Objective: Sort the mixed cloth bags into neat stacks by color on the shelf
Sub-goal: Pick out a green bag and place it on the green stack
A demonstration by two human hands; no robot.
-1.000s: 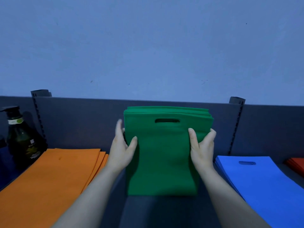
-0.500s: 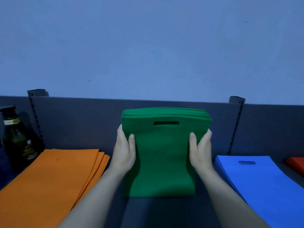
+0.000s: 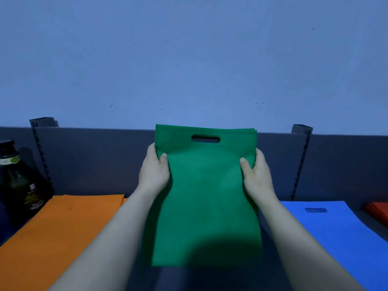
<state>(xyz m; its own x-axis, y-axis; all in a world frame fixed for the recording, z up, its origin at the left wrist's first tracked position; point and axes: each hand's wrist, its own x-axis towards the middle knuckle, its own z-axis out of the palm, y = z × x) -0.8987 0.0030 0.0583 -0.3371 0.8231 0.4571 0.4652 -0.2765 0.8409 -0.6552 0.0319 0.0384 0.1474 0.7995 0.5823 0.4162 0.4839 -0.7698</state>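
Observation:
A bundle of green cloth bags (image 3: 206, 196) stands upright in the middle, its handle slot at the top and its bottom edge touching the dark shelf (image 3: 210, 278). My left hand (image 3: 154, 172) grips its left edge, thumb on the front. Opposite, my right hand (image 3: 257, 175) grips the right edge the same way. A stack of orange bags (image 3: 56, 234) lies flat on the left. To the right lies a flat stack of blue bags (image 3: 340, 234).
A dark green bottle (image 3: 17, 181) stands at the far left behind the orange stack. A few red bags (image 3: 378, 211) lie at the far right edge. The shelf's dark back panel (image 3: 94, 160) with slotted uprights rises behind everything.
The green bundle has been lifted higher and squared up; its fanned top edges now line up closely. Both hands have closed tighter on its sides.

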